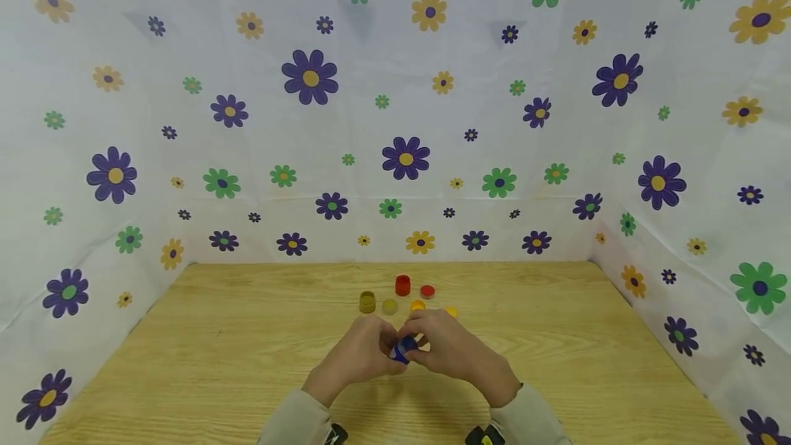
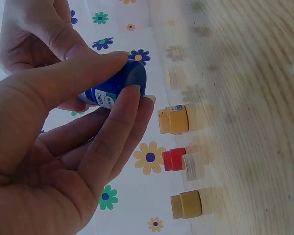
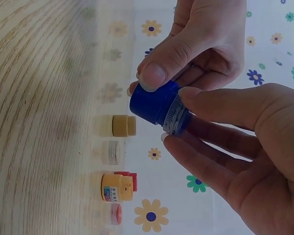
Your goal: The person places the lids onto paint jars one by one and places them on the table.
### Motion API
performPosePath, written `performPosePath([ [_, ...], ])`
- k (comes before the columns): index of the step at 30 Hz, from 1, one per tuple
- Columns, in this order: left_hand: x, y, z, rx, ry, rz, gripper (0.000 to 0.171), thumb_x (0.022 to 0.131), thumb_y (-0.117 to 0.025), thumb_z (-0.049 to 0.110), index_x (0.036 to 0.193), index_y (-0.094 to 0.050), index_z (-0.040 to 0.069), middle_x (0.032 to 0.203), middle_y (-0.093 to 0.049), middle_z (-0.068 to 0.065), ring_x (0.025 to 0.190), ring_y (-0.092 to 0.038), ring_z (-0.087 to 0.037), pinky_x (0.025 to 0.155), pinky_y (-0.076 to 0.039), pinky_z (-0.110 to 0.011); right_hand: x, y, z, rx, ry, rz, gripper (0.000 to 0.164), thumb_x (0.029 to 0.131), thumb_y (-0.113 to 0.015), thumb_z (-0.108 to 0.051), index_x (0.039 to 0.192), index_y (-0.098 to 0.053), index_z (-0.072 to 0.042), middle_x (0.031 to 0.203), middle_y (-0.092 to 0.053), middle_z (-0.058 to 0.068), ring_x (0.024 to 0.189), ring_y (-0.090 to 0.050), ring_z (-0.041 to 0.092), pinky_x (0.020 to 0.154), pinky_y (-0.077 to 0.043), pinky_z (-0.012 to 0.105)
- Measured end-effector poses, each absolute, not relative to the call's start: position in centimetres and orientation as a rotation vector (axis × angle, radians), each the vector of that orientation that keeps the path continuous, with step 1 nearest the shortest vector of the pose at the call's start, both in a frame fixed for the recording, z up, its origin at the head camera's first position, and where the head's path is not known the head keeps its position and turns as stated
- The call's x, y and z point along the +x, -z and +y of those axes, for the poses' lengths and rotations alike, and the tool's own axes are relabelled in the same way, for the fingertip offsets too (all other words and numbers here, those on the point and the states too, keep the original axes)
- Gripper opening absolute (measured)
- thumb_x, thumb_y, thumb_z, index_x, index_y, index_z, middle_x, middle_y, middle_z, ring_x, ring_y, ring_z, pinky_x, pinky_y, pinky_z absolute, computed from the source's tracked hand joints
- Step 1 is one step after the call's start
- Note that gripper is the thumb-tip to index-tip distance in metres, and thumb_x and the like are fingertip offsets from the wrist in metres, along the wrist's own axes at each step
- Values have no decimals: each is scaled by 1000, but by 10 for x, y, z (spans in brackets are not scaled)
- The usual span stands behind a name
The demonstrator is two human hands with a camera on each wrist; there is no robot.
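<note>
Together, hands (image 1: 363, 351) (image 1: 450, 347) round blue jar (image 3: 152, 103)

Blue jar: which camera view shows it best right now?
The right wrist view: the blue jar shows large there, side-on, with its clear cap in sight. The left wrist view shows its label but little of the cap; the head view shows the jar small and partly covered.
</note>
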State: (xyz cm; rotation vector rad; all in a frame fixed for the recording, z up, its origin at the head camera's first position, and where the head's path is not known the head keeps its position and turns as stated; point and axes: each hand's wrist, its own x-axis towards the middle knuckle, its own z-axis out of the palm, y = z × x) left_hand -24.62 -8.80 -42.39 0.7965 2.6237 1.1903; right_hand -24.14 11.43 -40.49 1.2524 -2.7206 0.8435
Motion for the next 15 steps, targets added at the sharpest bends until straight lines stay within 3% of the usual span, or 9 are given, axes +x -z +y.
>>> performPosePath([
  [15, -246, 424, -89, 786, -1192, 2629, 24, 79, -87, 8, 100, -78, 1, 88, -79, -7, 75, -72, -11, 67, -60, -25, -242, 405, 113, 1241, -822, -2719, 22, 88, -79, -3, 110, -77, -4, 105, -74, 7, 93, -71, 16, 78, -61, 26],
])
